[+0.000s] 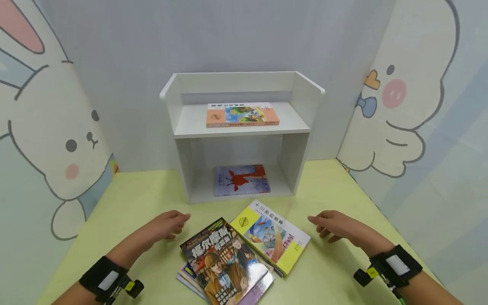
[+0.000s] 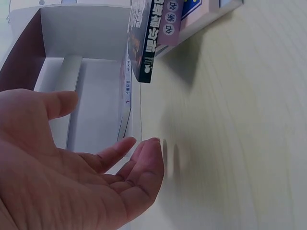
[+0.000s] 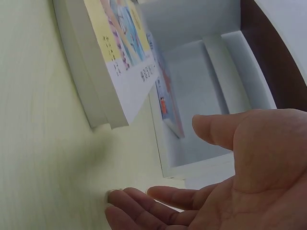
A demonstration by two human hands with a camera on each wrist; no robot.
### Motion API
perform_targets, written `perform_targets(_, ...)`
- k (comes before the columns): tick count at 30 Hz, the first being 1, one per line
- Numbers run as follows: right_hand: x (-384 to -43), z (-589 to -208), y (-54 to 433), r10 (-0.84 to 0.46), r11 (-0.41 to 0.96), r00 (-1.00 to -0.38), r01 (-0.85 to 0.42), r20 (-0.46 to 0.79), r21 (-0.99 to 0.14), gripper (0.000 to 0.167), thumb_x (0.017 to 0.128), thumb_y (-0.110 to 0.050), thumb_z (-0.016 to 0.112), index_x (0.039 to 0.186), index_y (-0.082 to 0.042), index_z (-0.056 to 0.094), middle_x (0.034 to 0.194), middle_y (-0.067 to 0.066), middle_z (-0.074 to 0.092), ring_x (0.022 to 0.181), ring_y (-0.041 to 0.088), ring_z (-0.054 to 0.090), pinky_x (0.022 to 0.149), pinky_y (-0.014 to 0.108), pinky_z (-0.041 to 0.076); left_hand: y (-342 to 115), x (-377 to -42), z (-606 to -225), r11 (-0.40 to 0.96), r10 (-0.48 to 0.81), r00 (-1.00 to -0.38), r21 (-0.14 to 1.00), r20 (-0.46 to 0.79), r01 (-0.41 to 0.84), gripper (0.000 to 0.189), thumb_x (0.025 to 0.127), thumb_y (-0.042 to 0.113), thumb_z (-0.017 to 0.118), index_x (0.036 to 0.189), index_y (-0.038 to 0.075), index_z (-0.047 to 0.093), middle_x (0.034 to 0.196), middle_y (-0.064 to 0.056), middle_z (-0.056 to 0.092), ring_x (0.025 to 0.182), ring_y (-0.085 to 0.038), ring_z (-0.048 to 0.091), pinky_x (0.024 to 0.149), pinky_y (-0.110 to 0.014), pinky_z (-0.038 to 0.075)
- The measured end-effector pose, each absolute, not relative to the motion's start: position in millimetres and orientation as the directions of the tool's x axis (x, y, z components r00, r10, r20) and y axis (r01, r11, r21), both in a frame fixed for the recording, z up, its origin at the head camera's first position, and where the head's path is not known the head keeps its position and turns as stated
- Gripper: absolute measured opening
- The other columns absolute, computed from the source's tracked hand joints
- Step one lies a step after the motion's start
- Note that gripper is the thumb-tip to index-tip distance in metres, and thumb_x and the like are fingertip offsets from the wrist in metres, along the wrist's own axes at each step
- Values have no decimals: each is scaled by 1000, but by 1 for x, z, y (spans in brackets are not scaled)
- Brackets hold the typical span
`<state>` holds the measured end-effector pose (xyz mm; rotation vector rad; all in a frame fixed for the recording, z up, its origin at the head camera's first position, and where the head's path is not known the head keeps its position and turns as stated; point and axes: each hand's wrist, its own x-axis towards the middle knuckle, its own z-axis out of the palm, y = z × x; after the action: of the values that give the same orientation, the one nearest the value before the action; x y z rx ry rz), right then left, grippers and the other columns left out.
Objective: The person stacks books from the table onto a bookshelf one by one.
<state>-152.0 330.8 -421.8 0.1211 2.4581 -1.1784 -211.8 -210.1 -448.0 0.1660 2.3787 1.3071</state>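
Observation:
My left hand (image 1: 165, 225) hovers over the table to the left of a heap of books, its fingers loosely bent and holding nothing. On top of that heap lies a dark comic-style book (image 1: 225, 264) with a detective figure on its cover. Beside it, partly overlapped, rests a yellow-and-white book (image 1: 272, 237) with a wheel picture. To the right of the yellow book, apart from it, my right hand (image 1: 337, 226) is relaxed and holds nothing. A purple book (image 1: 259, 292) shows from under the dark one; other books beneath are mostly hidden.
Behind the heap stands a white two-tier shelf (image 1: 301, 165). An orange book (image 1: 242, 115) lies on its upper board, and a blue-violet book (image 1: 242, 180) with a red giraffe lies on the lower. Cartoon-printed walls (image 1: 404, 101) border the yellowish table (image 1: 152, 190).

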Motion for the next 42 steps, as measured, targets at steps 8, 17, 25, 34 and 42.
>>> perform_targets(8,-124,-413,294,-145,600,-911,229,-385,-766,49,114,-42,61,130,5,66,113,15,69,102,28,68,83,48,63,-197,-204,-450,561,341,-877,822,-338,-99,57,114,48,58,139,-4,65,126,-13,71,115,-30,70,98,-51,60)
perform_targets(17,-98,-416,222,-438,423,-800,219,-410,-879,39,113,-30,63,122,6,72,104,14,78,96,30,78,84,47,66,-184,-197,-457,575,401,-854,817,-333,-48,37,110,41,67,118,6,78,103,-6,69,89,-21,60,76,-38,49)
perform_targets(25,-101,-422,184,-480,482,-814,67,-327,-873,33,108,-24,72,124,4,76,94,8,76,85,24,74,75,44,64,-183,-192,-459,525,451,-847,851,-282,-4,26,107,26,74,118,3,76,103,-6,68,88,-21,57,74,-36,48)
perform_targets(34,-111,-424,184,-445,478,-835,84,-324,-874,27,109,-27,71,117,-3,79,90,6,73,77,22,70,68,40,60,-184,-196,-450,216,578,-740,939,-343,-266,29,116,23,58,130,-2,61,113,-8,76,93,-18,75,82,-34,61)
perform_targets(42,-130,-408,195,-408,174,-855,271,-320,-947,18,111,-20,63,104,-5,62,92,11,73,85,23,76,78,38,66,-183,-205,-428,49,546,-782,944,-299,-327,35,118,25,54,142,0,54,121,-8,73,103,-17,76,90,-33,63)
